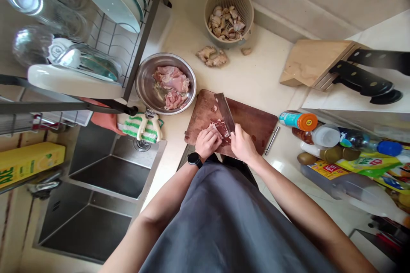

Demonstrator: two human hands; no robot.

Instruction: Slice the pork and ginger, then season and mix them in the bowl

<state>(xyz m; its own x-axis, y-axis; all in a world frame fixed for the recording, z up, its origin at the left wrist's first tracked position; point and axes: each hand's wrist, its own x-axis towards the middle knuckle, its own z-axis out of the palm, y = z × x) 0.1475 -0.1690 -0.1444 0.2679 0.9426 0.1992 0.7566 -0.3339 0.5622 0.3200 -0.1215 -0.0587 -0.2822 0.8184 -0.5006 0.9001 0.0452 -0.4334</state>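
On a brown cutting board, my right hand is closed around the handle of a cleaver, its blade tilted over the wood. My left hand, a dark watch on its wrist, presses with curled fingers on a pale piece of raw meat just left of the blade. Most of that piece is hidden under the fingers. Small meat scraps lie scattered on the board. Beyond its left edge stands a steel bowl holding larger pieces of raw pink meat.
Behind the board are ginger and a strainer basket of garlic. A knife block and several bottles stand right. To the left are a dish rack, a double sink, and scissors on a striped cloth.
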